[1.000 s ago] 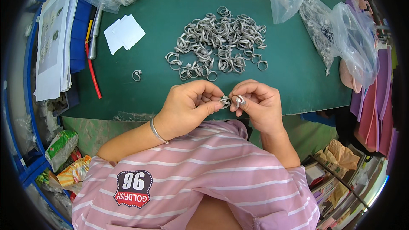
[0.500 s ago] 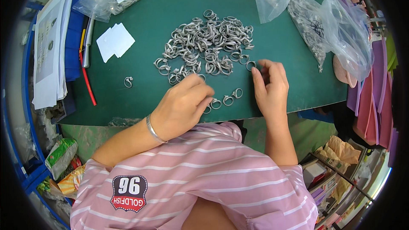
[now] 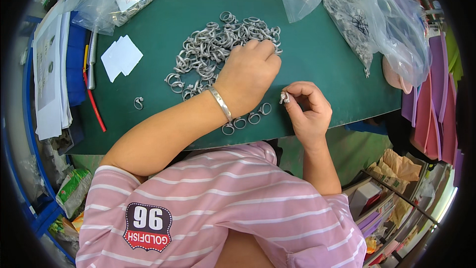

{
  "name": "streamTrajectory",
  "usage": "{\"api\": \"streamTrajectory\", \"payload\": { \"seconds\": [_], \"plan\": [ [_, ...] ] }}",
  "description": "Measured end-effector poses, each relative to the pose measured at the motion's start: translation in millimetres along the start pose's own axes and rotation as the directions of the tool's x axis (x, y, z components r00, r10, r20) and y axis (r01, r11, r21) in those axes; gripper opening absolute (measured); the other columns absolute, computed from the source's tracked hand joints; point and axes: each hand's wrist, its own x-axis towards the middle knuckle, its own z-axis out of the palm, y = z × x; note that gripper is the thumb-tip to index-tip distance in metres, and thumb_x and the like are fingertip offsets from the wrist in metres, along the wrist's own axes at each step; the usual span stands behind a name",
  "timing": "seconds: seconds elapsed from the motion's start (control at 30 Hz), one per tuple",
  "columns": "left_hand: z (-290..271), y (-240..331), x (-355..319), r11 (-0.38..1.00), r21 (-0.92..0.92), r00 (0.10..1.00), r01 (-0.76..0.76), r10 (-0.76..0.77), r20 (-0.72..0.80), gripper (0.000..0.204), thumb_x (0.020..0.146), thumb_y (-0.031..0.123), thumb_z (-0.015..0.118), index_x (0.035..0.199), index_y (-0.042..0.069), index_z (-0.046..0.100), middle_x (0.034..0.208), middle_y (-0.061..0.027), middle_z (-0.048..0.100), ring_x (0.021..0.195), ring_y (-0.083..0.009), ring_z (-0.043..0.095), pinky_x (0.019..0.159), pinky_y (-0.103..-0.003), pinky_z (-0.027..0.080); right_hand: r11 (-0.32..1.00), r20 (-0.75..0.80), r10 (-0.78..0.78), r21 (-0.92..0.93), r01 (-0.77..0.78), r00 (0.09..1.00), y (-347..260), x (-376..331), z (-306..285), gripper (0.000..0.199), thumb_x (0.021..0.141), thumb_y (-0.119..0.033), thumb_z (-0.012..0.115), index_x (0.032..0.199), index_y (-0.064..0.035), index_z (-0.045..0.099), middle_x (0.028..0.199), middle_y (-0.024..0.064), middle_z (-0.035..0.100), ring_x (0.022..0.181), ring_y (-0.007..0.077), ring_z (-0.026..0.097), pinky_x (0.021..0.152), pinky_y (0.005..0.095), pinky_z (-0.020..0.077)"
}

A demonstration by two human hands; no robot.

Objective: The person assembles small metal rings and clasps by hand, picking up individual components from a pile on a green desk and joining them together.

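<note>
Right hand (image 3: 311, 115) pinches ring (image 3: 284, 98) right of centre, likely for control; left hand (image 3: 252, 73) overlaps upper-centre pile (image 3: 202, 47), fingertips hidden, grip unclear

Left hand (image 3: 251, 72) is palm down, fingertips hidden; right hand (image 3: 310, 115) is curled and pinching.

Head view: ring pile (image 3: 210, 44) lying on green tabletop (image 3: 310, 57).
Left hand (image 3: 252, 73) is covering the pile's right part, fingertips hidden; right hand (image 3: 311, 113) is pinching a small silvery piece (image 3: 284, 98) to its lower right; four rings (image 3: 251, 114) are lying in a row below it.
</note>
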Motion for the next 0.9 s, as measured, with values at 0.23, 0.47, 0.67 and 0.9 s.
{"api": "streamTrajectory", "payload": {
  "seconds": [0.23, 0.47, 0.67, 0.9],
  "plan": [
    [-19, 9, -18, 0.948, -0.308, 0.986, 0.076, -0.117, -0.116, 0.013, 0.073, -0.004, 0.064, 0.082, 0.003, 0.060, 0.080, -0.0087, 0.060, 0.073, -0.0254, 0.060, 0.063, -0.035, 0.047, 0.946, 0.068, 0.150, 0.281, -0.163, 0.986, -7, -3, -1, 0.012, 0.079, 0.013, 0.065, 0.087, 0.0047, 0.062, 0.090, 0.0079, 0.063, 0.078, 0.0105, 0.061, 0.068, 0.0219, 0.0527],
    [-35, 26, -41, 0.744, -0.585, 0.919, 0.324, -0.394, 0.008, 0.014, 0.074, -0.003, 0.071, 0.084, 0.001, 0.062, 0.083, -0.0091, 0.062, 0.070, -0.0198, 0.064, 0.061, -0.028, 0.052, 0.926, 0.149, 0.133, 0.333, -0.176, 0.980, -17, -3, 7, 0.013, 0.078, 0.013, 0.065, 0.088, 0.0059, 0.062, 0.092, 0.0099, 0.062, 0.080, 0.0121, 0.062, 0.069, 0.0226, 0.0533],
    [-42, 27, -42, 0.748, -0.590, 0.927, 0.305, -0.375, 0.004, 0.014, 0.073, -0.004, 0.070, 0.084, 0.001, 0.063, 0.084, -0.0091, 0.064, 0.071, -0.0194, 0.064, 0.062, -0.028, 0.052, 0.945, 0.187, 0.080, 0.300, -0.134, 0.979, -27, 3, 12, 0.013, 0.077, 0.013, 0.064, 0.086, 0.0052, 0.063, 0.089, 0.0103, 0.063, 0.078, 0.0128, 0.062, 0.066, 0.0228, 0.0529],
    [-59, 20, -64, 0.852, -0.443, 0.960, 0.280, -0.237, 0.151, 0.016, 0.072, -0.006, 0.069, 0.085, 0.002, 0.066, 0.085, -0.0090, 0.063, 0.073, -0.0225, 0.063, 0.061, -0.030, 0.051, 0.934, 0.309, -0.069, -0.315, 0.171, 0.948, -29, 10, 1, 0.013, 0.073, 0.008, 0.065, 0.084, 0.0002, 0.065, 0.082, 0.0113, 0.063, 0.070, 0.0246, 0.063, 0.060, 0.0298, 0.0503]
  ]
}}
